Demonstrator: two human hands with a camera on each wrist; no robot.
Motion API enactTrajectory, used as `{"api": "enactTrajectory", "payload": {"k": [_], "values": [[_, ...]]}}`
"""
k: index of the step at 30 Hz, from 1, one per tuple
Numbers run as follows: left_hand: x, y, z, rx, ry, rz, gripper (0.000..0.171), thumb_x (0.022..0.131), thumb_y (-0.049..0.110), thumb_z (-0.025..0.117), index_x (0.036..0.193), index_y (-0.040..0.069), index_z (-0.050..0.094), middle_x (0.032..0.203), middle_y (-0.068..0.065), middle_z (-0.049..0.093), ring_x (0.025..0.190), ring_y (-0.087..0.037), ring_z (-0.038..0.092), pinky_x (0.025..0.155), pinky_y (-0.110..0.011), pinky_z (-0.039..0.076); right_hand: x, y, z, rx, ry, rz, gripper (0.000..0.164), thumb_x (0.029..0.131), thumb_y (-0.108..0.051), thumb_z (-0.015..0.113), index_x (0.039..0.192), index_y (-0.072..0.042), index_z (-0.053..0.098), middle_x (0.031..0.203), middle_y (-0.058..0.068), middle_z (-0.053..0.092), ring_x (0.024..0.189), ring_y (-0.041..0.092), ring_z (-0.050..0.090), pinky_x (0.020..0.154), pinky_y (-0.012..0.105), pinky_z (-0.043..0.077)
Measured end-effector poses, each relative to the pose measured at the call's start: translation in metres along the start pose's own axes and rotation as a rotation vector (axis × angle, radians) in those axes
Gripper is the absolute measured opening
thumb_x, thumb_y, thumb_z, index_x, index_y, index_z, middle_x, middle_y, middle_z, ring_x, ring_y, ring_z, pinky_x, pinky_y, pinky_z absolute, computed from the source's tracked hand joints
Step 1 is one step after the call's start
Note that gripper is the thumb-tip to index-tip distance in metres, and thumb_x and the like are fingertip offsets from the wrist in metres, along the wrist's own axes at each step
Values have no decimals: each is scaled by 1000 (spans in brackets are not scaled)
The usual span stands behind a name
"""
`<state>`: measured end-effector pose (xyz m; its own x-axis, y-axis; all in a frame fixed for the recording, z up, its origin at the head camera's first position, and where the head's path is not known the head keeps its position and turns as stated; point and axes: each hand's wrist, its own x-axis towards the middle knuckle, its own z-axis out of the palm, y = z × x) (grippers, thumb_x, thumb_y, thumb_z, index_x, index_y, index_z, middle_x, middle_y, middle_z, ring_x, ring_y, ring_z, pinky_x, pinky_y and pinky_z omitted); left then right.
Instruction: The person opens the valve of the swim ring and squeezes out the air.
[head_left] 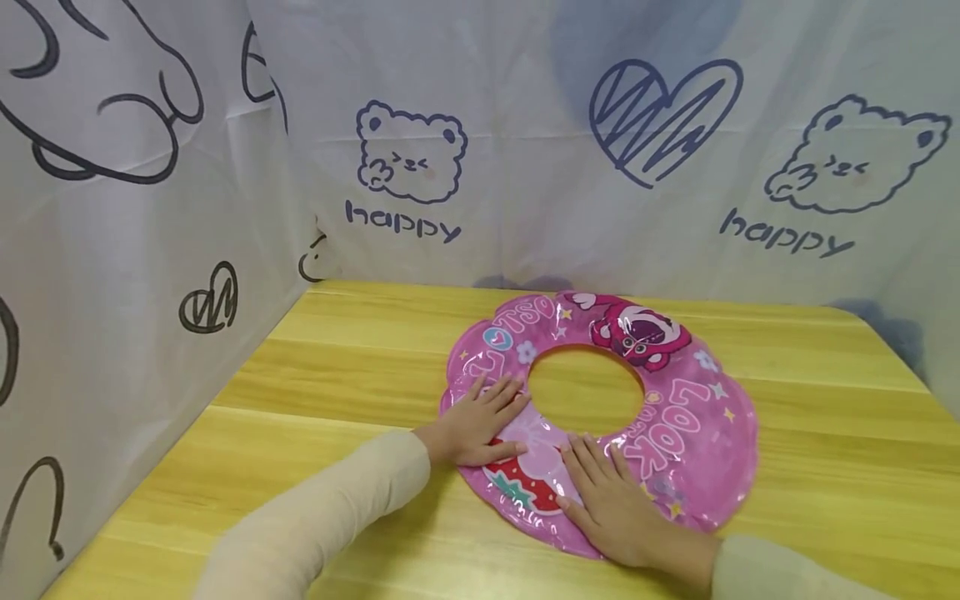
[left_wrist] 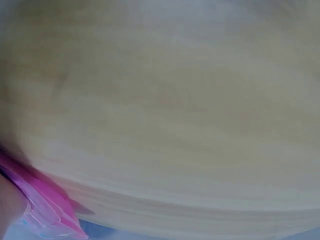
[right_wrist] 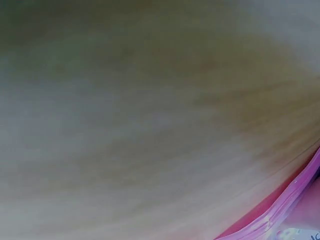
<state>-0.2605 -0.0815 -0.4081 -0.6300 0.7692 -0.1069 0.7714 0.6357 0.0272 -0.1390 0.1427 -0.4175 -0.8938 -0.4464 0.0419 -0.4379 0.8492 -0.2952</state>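
**Pink Swim Ring (head_left: 720, 462) Lies Flat, Print Side Up**

The glossy swim ring, round and with no clear long axis, rests on a tabletop (head_left: 315, 375), its cartoon bear (head_left: 641, 337) at the far side and its strawberry (head_left: 536, 490) at the near left. A person's left hand (head_left: 476, 425) lies on the ring's left portion, fingers extended toward the central hole; the right hand (head_left: 615, 504) lies on the near portion, fingertips by the hole's near rim. Both touch the ring, so neither is nearer, and the strawberry sits between the two thumbs. Most of the ring reaches beyond the hands and to the right. Neither hand appears to grip: in the head view the fingers are extended and curl round nothing. The wrist views add little more than a pink edge beside a sliver of hand, and how firmly the palms bear down cannot be told. Pale sleeves (head_left: 322, 517) cover the forearms. The tabletop is yellow wood grain; behind it and at left hangs white cloth (head_left: 525, 192) printed with hearts (head_left: 663, 108), bears (head_left: 412, 158) and "happy."
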Motion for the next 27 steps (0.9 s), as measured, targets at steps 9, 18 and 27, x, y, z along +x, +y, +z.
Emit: {"api": "enactTrajectory", "payload": {"k": [9, 18, 27], "values": [[3, -1, 2, -22, -40, -18, 76, 92, 59, 36, 150, 15, 12, 158, -6, 2, 145, -25, -2, 117, -49, -3, 0, -2, -6, 6, -1, -7, 60, 97, -36, 39, 144, 1, 29, 153, 18, 19, 143, 34, 16, 113, 56, 8], [0, 1, -12, 9, -45, -19, 74, 91, 60, 36, 149, 15, 22, 157, -8, 14, 145, -27, 12, 117, -49, 10, 1, 3, -8, 19, -14, -34, 60, 98, -38, 39, 144, -1, 29, 153, 18, 20, 142, 35, 16, 113, 55, 8], [-3, 2, -21, 202, 92, 155, 69, 90, 59, 38, 140, 11, 40, 149, -12, 34, 140, -30, 27, 115, -49, 20, 0, 26, -20, -60, -42, -219, 59, 98, -40, 37, 146, -6, 28, 153, 15, 24, 140, 36, 23, 106, 14, -23]]}}
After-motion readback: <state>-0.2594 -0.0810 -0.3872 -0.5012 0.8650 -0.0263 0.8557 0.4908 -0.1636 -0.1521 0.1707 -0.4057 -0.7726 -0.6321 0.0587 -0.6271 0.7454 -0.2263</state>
